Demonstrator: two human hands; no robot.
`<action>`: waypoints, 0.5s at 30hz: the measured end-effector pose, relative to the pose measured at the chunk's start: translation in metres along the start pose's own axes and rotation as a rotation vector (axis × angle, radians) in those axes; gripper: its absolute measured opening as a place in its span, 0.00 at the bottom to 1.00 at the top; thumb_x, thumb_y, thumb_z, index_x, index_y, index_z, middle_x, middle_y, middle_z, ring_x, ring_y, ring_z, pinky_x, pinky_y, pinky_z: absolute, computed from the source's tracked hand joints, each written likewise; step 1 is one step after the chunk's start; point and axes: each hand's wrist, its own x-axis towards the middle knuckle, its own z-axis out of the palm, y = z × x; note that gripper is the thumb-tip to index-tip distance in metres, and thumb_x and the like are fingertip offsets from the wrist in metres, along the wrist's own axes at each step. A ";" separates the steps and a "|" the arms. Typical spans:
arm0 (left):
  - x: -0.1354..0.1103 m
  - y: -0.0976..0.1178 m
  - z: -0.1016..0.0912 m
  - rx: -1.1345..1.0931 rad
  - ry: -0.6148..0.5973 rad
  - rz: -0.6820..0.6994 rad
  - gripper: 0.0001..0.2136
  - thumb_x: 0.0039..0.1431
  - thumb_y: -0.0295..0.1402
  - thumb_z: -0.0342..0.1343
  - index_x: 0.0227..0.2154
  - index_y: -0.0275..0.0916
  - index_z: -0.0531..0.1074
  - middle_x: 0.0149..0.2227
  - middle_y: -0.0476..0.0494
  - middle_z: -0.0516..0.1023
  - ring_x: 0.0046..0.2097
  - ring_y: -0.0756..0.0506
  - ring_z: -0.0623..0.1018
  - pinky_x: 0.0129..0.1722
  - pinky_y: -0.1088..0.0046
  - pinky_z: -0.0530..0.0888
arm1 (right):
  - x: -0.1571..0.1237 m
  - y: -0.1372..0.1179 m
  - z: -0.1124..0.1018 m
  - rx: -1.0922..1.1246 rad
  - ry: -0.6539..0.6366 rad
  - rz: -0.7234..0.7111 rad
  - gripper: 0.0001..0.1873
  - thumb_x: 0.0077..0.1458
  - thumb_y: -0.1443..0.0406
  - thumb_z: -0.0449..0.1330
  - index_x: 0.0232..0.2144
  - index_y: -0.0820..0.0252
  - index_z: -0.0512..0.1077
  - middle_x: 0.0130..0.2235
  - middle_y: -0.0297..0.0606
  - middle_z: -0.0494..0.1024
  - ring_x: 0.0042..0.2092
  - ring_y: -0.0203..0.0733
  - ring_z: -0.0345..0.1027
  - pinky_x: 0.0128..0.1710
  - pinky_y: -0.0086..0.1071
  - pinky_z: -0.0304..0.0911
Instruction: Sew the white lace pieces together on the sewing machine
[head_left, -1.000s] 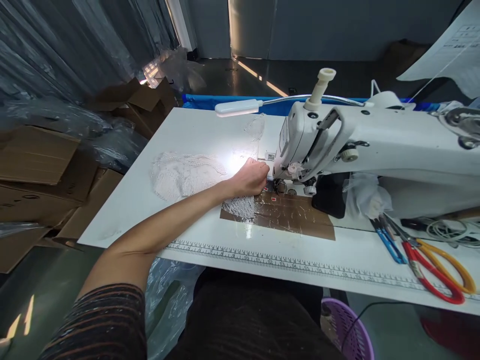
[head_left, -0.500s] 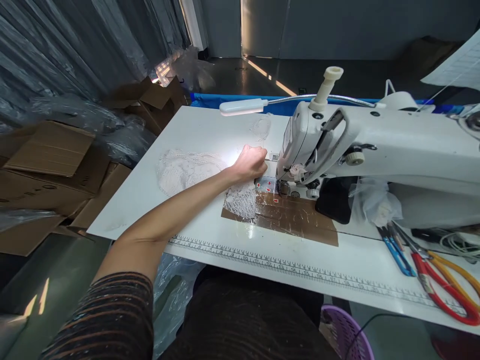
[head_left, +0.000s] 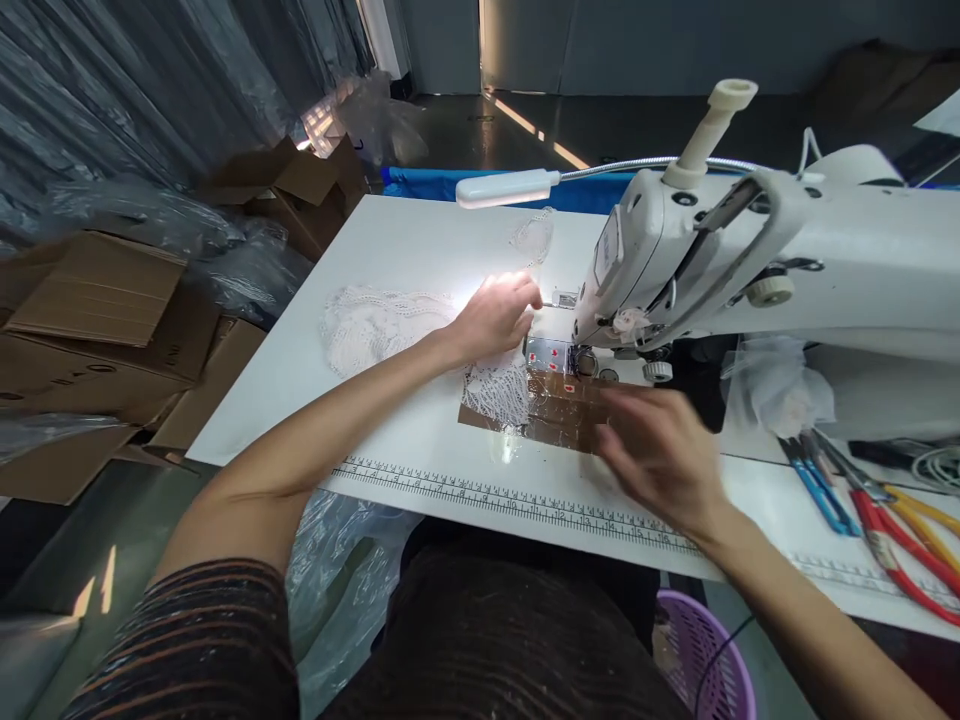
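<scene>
My left hand [head_left: 495, 315] is over the white lace [head_left: 498, 392], to the left of the sewing machine's needle area. Its fingers are bent but loosened, with the thumb apart, and nothing shows gripped in them. More of the bunched white lace [head_left: 382, 325] spreads leftward across the table. Behind that hand lies a small lace piece [head_left: 533, 238]. My right hand [head_left: 660, 450], blurred by motion, hovers over the brown taped patch [head_left: 562, 415] in front of the sewing machine [head_left: 637, 260]. Its thumb and fingers are apart, and I see nothing held.
A lamp [head_left: 508, 188] on a bendy neck hangs above the work. Blue-handled snips [head_left: 823, 495] and red-handled scissors [head_left: 892, 545] lie at the right, near a clear plastic bag [head_left: 784, 385]. Cardboard boxes [head_left: 90, 320] stand left of the table; a purple basket [head_left: 709, 650] is below.
My right hand has come into view from the right, in front of the machine. My left hand has loosened from a closed shape. The view has shifted slightly.
</scene>
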 end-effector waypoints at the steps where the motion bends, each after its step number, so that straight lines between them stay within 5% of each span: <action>1: -0.010 0.003 -0.005 0.002 -0.009 0.022 0.06 0.61 0.25 0.47 0.37 0.36 0.69 0.40 0.42 0.75 0.38 0.47 0.74 0.37 0.67 0.70 | 0.006 -0.004 0.010 0.002 -0.066 -0.003 0.23 0.61 0.60 0.58 0.57 0.56 0.65 0.50 0.49 0.71 0.46 0.50 0.70 0.39 0.43 0.72; 4: -0.043 0.013 -0.015 -0.060 -0.112 0.102 0.07 0.63 0.28 0.49 0.34 0.37 0.72 0.37 0.43 0.76 0.38 0.47 0.74 0.41 0.64 0.70 | 0.024 -0.011 0.038 0.040 -0.265 0.017 0.25 0.60 0.59 0.57 0.58 0.58 0.65 0.52 0.52 0.69 0.46 0.54 0.70 0.38 0.47 0.72; 9: -0.078 0.023 -0.010 -0.318 -0.270 0.176 0.10 0.57 0.36 0.61 0.40 0.39 0.75 0.47 0.41 0.76 0.48 0.44 0.75 0.48 0.64 0.71 | 0.037 -0.005 0.058 0.132 -0.270 0.019 0.13 0.64 0.62 0.51 0.39 0.56 0.75 0.42 0.45 0.74 0.44 0.50 0.69 0.42 0.47 0.69; 12: -0.077 0.022 -0.001 -0.281 -0.242 0.177 0.06 0.60 0.36 0.59 0.34 0.39 0.76 0.46 0.42 0.76 0.48 0.44 0.75 0.48 0.64 0.71 | 0.032 -0.004 0.042 0.154 -0.322 0.000 0.13 0.65 0.62 0.49 0.36 0.58 0.72 0.41 0.47 0.73 0.42 0.49 0.68 0.40 0.45 0.68; 15: -0.067 0.021 0.007 -0.187 -0.228 0.219 0.07 0.63 0.33 0.55 0.33 0.38 0.76 0.44 0.41 0.77 0.44 0.45 0.75 0.45 0.64 0.70 | 0.020 -0.006 0.006 0.373 -0.387 0.144 0.11 0.65 0.61 0.48 0.35 0.57 0.67 0.41 0.45 0.72 0.42 0.46 0.68 0.42 0.41 0.67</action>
